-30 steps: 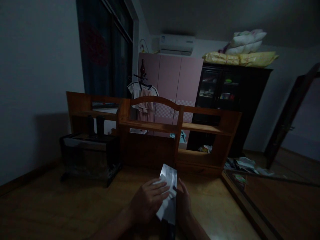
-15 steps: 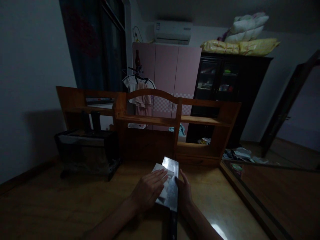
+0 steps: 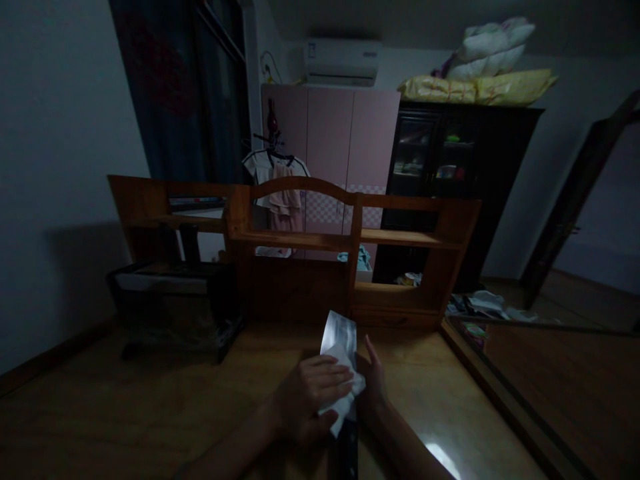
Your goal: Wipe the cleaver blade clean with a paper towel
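A cleaver with a broad shiny blade and a black handle is held over the wooden tabletop, handle toward me. My left hand presses a crumpled white paper towel flat on the blade's face, its fingers lying across the towel. At the blade's right edge, my right hand grips the cleaver, thumb pointing up and the other fingers mostly hidden behind the metal. The towel covers the lower part of the blade.
A wooden shelf unit stands along the tabletop's far side. To the left is a dark glass-sided knife-block-like case with black uprights. A raised wooden edge runs along the right. Behind are a pink wardrobe and a dark cabinet.
My left hand and the paper towel have moved right across the blade, toward its right edge. The towel is more bunched, and the blade has tilted slightly. My right hand stays at the blade's edge.
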A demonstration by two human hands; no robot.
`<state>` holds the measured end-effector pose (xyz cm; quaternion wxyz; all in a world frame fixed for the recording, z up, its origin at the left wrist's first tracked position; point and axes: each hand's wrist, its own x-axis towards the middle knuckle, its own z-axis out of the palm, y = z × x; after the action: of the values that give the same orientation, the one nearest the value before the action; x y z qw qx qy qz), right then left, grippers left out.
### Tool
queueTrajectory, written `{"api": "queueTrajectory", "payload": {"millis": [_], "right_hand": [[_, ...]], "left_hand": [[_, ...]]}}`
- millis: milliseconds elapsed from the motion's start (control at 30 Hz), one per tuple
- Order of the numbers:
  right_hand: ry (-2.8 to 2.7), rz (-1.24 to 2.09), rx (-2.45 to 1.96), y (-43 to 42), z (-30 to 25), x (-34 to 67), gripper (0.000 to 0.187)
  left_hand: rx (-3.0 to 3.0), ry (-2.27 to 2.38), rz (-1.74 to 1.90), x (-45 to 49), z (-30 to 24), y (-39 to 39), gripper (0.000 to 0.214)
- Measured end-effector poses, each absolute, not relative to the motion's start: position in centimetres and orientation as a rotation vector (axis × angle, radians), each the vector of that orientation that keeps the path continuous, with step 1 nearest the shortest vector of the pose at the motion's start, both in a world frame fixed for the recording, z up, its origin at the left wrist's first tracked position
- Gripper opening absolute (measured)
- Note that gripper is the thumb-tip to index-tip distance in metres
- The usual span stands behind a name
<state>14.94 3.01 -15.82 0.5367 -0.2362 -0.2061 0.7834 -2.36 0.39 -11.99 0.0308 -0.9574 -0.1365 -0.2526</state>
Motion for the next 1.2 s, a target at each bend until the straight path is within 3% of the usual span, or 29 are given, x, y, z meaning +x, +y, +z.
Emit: {"api": "queueTrajectory", "payload": {"millis": [533, 1200], "right_hand": [[-0.45, 1.833, -0.487, 1.5, -12.9, 13.8, 0.042], [-0.447, 1.792, -0.467, 2.6, -13.9, 13.9, 0.039]], "left_hand": [[-2.704, -0.839, -1.202, -5.7, -14.1, 2.4, 0.045], [-2.718, -0.901, -0.88, -4.1, -14.2, 2.8, 0.044]]}}
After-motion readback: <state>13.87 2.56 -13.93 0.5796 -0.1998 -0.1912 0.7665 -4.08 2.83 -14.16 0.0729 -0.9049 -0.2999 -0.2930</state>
